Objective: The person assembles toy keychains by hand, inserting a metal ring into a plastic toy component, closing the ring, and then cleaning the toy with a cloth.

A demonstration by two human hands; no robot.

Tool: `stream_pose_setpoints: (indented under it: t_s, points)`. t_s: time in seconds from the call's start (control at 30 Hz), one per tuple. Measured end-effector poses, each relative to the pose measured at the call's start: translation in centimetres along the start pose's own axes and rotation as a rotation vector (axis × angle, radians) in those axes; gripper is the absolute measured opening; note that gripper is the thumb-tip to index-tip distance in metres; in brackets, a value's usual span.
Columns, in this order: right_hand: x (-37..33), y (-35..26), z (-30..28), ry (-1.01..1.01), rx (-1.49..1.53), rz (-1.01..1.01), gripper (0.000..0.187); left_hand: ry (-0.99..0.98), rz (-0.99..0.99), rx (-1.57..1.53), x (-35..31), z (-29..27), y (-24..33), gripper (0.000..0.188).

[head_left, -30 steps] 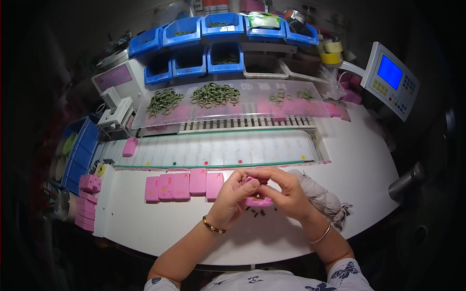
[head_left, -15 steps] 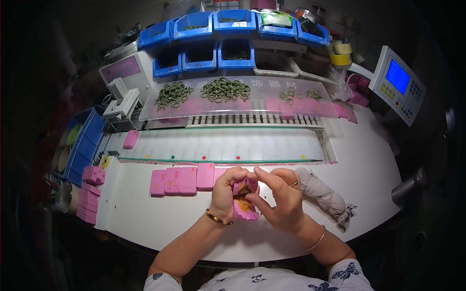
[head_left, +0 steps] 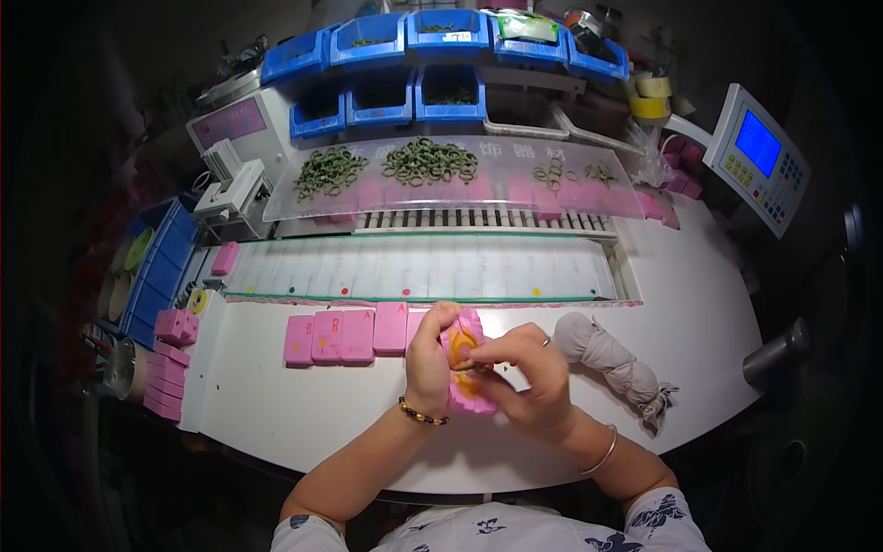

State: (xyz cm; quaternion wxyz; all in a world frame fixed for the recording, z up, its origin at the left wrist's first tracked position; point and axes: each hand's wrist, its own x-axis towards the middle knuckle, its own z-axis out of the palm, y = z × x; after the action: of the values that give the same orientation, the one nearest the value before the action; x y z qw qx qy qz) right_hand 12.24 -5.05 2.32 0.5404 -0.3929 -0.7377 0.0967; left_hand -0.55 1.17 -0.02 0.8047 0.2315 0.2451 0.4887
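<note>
My left hand [head_left: 429, 363] is closed round a pink mould [head_left: 466, 327] and holds it above the white table. The mould lies spread, showing yellow-orange patches inside. My right hand [head_left: 533, 382] has thumb and fingertips pinched over the middle of the mould; a small dark green bit shows there, but its shape is mostly hidden. To the left of my left hand several pink blocks [head_left: 344, 337] with red marks lie in a row on the table.
A rolled grey cloth [head_left: 612, 368] lies right of my hands. Beyond the mould runs a conveyor [head_left: 405, 269] with coloured dots. A clear shelf [head_left: 506, 189] above bears piles of green rings [head_left: 430, 163]. Blue bins [head_left: 378, 99] stand behind; a control panel [head_left: 758, 158] stands right.
My right fingers have moved from the mould's far edge and dark contents to a pinch at its middle. The mould's yellow-orange inside shows more. Conveyor dots and a pink block there have shifted left.
</note>
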Motion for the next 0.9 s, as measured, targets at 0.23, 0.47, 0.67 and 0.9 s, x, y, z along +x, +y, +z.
stream_pose_setpoints:
  t_s: [0.23,0.47,0.67,0.9]
  points:
    - [0.7,1.0,-2.3,0.348,0.492,0.422,0.023,0.002,-0.101,0.166,0.2,-0.2,0.2,0.036]
    - [0.6,1.9,-3.5,0.241,-0.030,0.103,0.019,-0.255,-0.156,0.389,-1.3,0.7,0.8,0.030]
    - [0.1,1.1,-3.0,0.075,-0.331,-0.233,0.022,-0.217,-0.220,0.300,-1.4,0.3,1.3,0.021]
    - [-0.7,1.4,-2.0,0.093,0.144,0.118,0.013,-0.331,-0.274,0.162,-1.3,0.0,1.4,0.015]
